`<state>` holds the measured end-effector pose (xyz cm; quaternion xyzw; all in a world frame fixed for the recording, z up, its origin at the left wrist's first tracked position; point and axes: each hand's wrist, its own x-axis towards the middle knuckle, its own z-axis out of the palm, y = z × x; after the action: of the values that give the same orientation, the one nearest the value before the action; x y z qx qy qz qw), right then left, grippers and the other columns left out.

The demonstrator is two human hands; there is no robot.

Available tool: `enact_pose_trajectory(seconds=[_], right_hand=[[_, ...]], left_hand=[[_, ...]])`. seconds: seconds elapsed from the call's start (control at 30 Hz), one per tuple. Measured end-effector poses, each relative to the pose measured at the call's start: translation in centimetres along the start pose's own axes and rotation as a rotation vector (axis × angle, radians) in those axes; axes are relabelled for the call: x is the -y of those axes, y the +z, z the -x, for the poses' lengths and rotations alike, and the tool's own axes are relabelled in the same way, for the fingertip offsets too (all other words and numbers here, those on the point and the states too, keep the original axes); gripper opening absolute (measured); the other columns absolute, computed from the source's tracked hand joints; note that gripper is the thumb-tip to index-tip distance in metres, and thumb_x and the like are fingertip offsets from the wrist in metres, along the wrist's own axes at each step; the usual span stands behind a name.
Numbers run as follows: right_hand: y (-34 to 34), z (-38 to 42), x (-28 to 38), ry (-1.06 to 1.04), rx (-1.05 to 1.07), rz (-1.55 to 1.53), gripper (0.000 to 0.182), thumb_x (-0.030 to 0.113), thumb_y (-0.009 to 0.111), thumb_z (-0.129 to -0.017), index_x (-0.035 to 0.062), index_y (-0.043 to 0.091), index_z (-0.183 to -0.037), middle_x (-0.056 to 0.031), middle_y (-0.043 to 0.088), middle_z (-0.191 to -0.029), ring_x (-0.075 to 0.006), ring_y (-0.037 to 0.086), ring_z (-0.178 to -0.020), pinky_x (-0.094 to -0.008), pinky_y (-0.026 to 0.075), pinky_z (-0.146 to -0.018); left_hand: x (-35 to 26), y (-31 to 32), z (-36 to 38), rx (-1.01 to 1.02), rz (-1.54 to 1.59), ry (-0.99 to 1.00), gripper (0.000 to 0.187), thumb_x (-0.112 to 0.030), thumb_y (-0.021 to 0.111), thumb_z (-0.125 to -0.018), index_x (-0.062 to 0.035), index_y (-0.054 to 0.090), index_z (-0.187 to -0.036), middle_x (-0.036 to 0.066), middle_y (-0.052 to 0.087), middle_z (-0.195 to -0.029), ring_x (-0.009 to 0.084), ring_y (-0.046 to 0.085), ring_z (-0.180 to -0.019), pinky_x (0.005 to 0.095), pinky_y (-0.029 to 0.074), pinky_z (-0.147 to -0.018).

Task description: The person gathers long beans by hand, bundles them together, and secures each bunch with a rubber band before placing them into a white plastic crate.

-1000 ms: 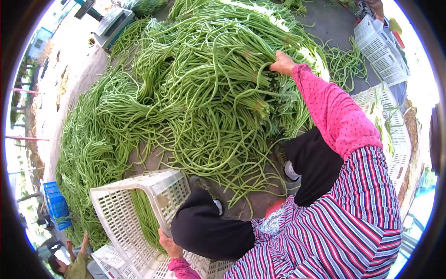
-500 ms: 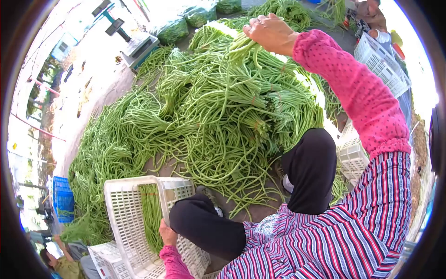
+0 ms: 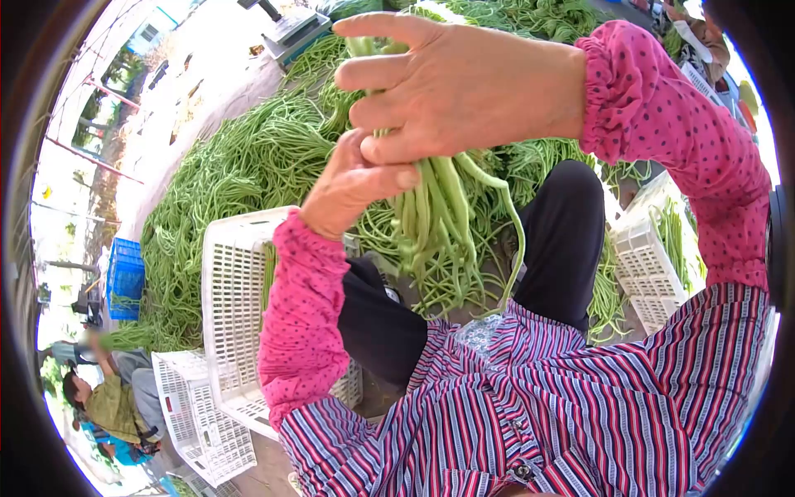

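Note:
Raised before me is a bunch of long beans point(image 3: 439, 211), its ends hanging below my hands. My left hand point(image 3: 352, 184) is closed round the bunch from the left, the thumb lying across its front. Above it, my right hand point(image 3: 464, 93) is bent over the upper part of the bunch, its fingers slightly apart and curled against the beans. The palm and right thumb are hidden. Behind and below my hands spreads a large heap of long beans point(image 3: 240, 166). A white plastic crate point(image 3: 240, 311) stands by my left knee, with some beans showing inside.
Another white crate point(image 3: 654, 253) holding beans stands right of my right knee. White crates point(image 3: 203, 414) are at lower left, near a seated person point(image 3: 116, 406). A blue crate point(image 3: 124, 277) is on the left, and a platform scale point(image 3: 294, 35) stands at the back.
My right hand has come from the heap toward me with the bunch of long beans. My left hand has left the white crate's rim and risen to grip the bunch.

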<state>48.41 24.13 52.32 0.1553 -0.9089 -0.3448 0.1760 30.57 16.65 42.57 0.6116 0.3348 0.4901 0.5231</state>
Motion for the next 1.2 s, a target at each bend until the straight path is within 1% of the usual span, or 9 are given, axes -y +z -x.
enact_pose_trajectory(seconds=[0.1,0.2,0.27,0.33,0.43,0.5,0.83,1.07,1.2], right_hand=[[0.9,0.1,0.4,0.013,-0.036,-0.024,0.016,0.021,0.068,-0.068,0.0197,0.063,-0.083,0.0087,0.06,-0.093,-0.0142,0.051,-0.107,-0.0435,0.032,-0.105],[4.1,1.0,-0.2,0.39,-0.395,0.033,0.019,0.022,0.067,-0.073,0.0153,0.064,-0.09,0.0024,0.061,-0.1,-0.0185,0.056,-0.101,-0.0409,0.042,-0.095],[5.6,2.0,-0.5,0.794,-0.472,-0.316,0.022,0.022,0.062,-0.082,0.0065,0.063,-0.097,-0.0068,0.064,-0.094,-0.0243,0.062,-0.087,-0.0366,0.049,-0.079],[7.5,2.9,1.0,0.84,-0.401,-0.765,0.026,0.023,0.057,-0.087,-0.0007,0.061,-0.096,-0.0133,0.064,-0.082,-0.0278,0.063,-0.071,-0.0346,0.05,-0.064],[8.8,2.1,4.1,0.833,-0.259,-1.248,0.026,0.022,0.054,-0.092,-0.0029,0.059,-0.098,-0.0085,0.062,-0.079,-0.0143,0.06,-0.073,-0.0296,0.048,-0.065],[10.5,1.4,5.9,0.976,-0.38,-1.532,0.031,0.028,0.056,-0.089,-0.0024,0.061,-0.086,-0.0136,0.063,-0.073,-0.0255,0.061,-0.064,-0.036,0.047,-0.058],[16.0,0.7,9.9,1.268,-0.263,-1.326,0.024,0.02,0.051,-0.091,-0.0015,0.055,-0.083,-0.0223,0.059,-0.069,-0.0387,0.06,-0.065,-0.0432,0.044,-0.057],[17.6,3.1,10.6,1.605,-0.427,-1.466,0.025,0.021,0.058,-0.091,-0.0003,0.055,-0.079,0.0009,0.047,-0.061,-0.007,0.039,-0.058,-0.0267,0.034,-0.049],[17.4,1.0,8.7,1.545,-0.478,-1.423,0.029,0.024,0.07,-0.083,-0.001,0.056,-0.081,-0.001,0.051,-0.066,-0.0081,0.044,-0.061,-0.027,0.039,-0.054]], left_hand=[[0.3,1.1,0.3,-0.01,0.225,-0.063,0.047,-0.026,0.068,-0.08,0.0032,0.053,-0.113,0.016,0.063,-0.104,0.0245,0.064,-0.094,0.0333,0.053,-0.078],[0.9,0.8,1.1,-0.06,0.44,-0.118,0.042,-0.025,0.065,-0.082,0.0041,0.054,-0.11,0.02,0.064,-0.095,0.0329,0.065,-0.088,0.0401,0.056,-0.076],[1.9,-0.6,1.5,-0.157,0.466,-0.102,0.043,-0.029,0.061,-0.086,0.0047,0.053,-0.112,0.023,0.064,-0.095,0.0371,0.065,-0.089,0.045,0.056,-0.079],[2.8,-1.7,1.6,-0.2,0.516,-0.09,0.043,-0.03,0.059,-0.087,0.005,0.053,-0.112,0.023,0.064,-0.095,0.0368,0.065,-0.089,0.0448,0.056,-0.079],[4.1,-3.1,1.2,-0.23,0.574,-0.073,0.043,-0.031,0.056,-0.09,0.0055,0.053,-0.111,0.022,0.063,-0.098,0.0352,0.064,-0.089,0.0442,0.055,-0.079],[5.1,-3.9,0.9,-0.237,0.532,-0.089,0.041,-0.031,0.055,-0.09,0.005,0.054,-0.111,0.02,0.063,-0.099,0.0338,0.064,-0.091,0.0436,0.055,-0.079],[8.9,-5.6,-0.9,-0.567,0.769,-0.118,0.027,-0.038,0.05,-0.094,-0.0136,0.055,-0.106,0.008,0.061,-0.086,0.023,0.062,-0.076,0.0394,0.053,-0.071],[9.0,-10.2,-2.0,-0.767,0.808,0.029,0.023,-0.036,0.053,-0.093,-0.014,0.057,-0.098,0.009,0.061,-0.082,0.0246,0.062,-0.079,0.0414,0.054,-0.076],[9.0,-7.6,-3.4,-0.662,0.808,-0.098,0.024,-0.035,0.051,-0.094,-0.0144,0.055,-0.105,0.009,0.061,-0.083,0.0253,0.063,-0.08,0.0428,0.054,-0.076]])
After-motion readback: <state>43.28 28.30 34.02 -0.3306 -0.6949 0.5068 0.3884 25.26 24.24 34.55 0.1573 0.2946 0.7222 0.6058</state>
